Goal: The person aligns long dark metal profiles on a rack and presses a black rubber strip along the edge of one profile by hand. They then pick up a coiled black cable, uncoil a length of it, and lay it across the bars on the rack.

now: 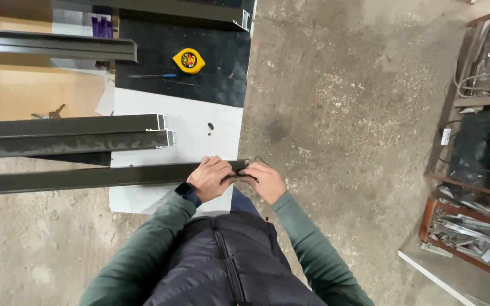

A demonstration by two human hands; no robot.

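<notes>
My left hand grips the near end of a long dark metal profile that lies across the white board and runs off to the left. My right hand pinches something small and dark at the very end of that profile; I cannot tell what the piece is. A dark watch sits on my left wrist. Both sleeves are green, over a dark padded vest.
Two more dark profiles lie parallel just beyond, and others further back. A yellow tape measure and a blue-tipped pen rest on a black sheet. Rough concrete floor spreads right; shelving with metal parts stands far right.
</notes>
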